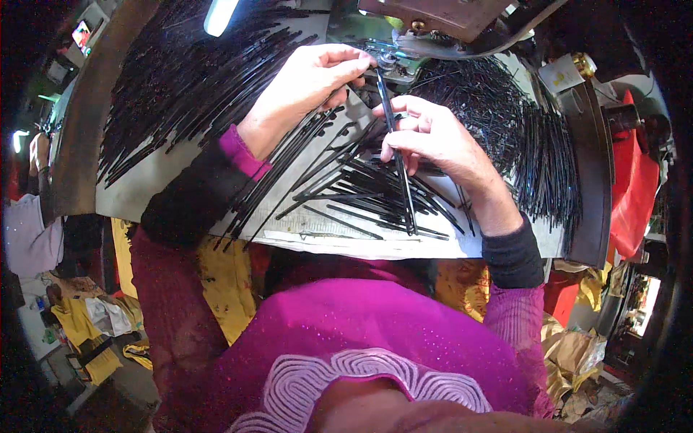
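A long, thin black strip point(398, 151) slants from the small metal work point point(388, 62) of a machine down toward the table's near edge. My right hand point(442, 138) is closed around the strip's middle, thumb on one side and fingers on the other. At the strip's upper end, my left hand point(299, 83) has thumb and forefinger pinched together beside the work point; what lies between these fingertips is too small to make out. Beneath both hands, a loose pile of similar black strips point(368, 189) is spread on the pale tabletop point(289, 229).
Dense heaps of black strips lie at the left point(180, 86) and right point(545, 155). Overhead hangs the machine's brown body point(440, 16), with a bright lamp point(220, 16) to its left. Raised brown rims point(593, 180) bound the table. A red cloth point(635, 187) hangs outside at right.
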Available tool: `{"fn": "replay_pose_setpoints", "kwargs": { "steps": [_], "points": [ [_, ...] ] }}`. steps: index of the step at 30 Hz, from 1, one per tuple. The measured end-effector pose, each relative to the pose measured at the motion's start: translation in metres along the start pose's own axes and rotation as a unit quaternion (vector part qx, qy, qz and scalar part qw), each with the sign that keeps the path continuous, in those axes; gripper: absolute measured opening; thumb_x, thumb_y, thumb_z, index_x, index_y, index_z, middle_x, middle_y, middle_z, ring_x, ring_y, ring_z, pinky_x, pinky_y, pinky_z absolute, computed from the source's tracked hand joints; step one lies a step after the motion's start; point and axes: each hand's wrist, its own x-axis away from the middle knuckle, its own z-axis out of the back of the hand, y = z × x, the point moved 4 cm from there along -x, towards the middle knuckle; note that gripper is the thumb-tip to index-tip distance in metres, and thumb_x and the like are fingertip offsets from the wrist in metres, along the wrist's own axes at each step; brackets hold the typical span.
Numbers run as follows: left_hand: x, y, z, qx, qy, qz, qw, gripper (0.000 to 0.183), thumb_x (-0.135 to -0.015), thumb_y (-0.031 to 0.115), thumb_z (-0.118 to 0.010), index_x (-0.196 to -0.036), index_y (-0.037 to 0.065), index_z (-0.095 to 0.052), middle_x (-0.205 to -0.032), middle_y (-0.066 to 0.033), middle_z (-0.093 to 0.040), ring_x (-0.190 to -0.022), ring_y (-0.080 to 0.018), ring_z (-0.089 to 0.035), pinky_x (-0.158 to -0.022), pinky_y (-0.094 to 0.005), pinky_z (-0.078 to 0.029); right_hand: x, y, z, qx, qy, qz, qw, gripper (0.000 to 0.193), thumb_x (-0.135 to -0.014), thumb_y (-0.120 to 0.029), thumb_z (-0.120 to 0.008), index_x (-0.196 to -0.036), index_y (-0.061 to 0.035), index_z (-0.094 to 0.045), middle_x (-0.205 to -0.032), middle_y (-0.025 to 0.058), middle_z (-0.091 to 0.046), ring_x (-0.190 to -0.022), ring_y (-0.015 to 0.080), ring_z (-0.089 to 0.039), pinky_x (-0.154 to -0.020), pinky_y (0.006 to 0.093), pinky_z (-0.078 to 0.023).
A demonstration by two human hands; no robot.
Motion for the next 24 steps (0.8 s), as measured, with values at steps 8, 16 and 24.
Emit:
{"fn": "replay_pose_setpoints", "kwargs": {
  "steps": [8, 16, 24],
  "points": [
    [-0.001, -0.003, -0.001, 0.000, 0.018, 0.005, 1.000, 0.027, -0.087, 0.025, -0.057, -0.106, 0.006, -0.060, -0.076, 0.0034, -0.056, -0.047, 0.0005, -0.038, -0.040, -0.0147, -0.026, 0.000, 0.000, 0.001, -0.002, 0.002, 0.019, 1.000, 0.038, -0.078, -0.012, -0.059, -0.112, 0.0003, -0.050, -0.073, 0.0074, -0.064, -0.051, 0.0080, -0.054, -0.046, 0.0198, -0.044],
    [0.001, -0.002, -0.004, 0.044, -0.020, 0.020, 0.999, 0.025, -0.088, 0.020, -0.054, -0.108, 0.005, -0.059, -0.073, 0.0042, -0.053, -0.048, 0.0007, -0.037, -0.040, -0.0143, -0.025, 0.001, -0.001, 0.002, -0.028, -0.003, 0.034, 0.999, 0.038, -0.081, -0.016, -0.058, -0.114, 0.0018, -0.048, -0.075, 0.0085, -0.064, -0.054, 0.0086, -0.055, -0.047, 0.0204, -0.046],
    [-0.009, -0.007, -0.003, -0.004, -0.029, -0.048, 0.998, 0.028, -0.087, 0.023, -0.058, -0.107, 0.004, -0.058, -0.072, 0.0036, -0.054, -0.047, 0.0006, -0.036, -0.041, -0.0157, -0.026, 0.001, 0.001, 0.009, -0.105, 0.019, 0.029, 0.994, 0.036, -0.086, -0.024, -0.055, -0.112, 0.0007, -0.051, -0.074, 0.0080, -0.063, -0.052, 0.0086, -0.055, -0.046, 0.0193, -0.044]
  ]
}}
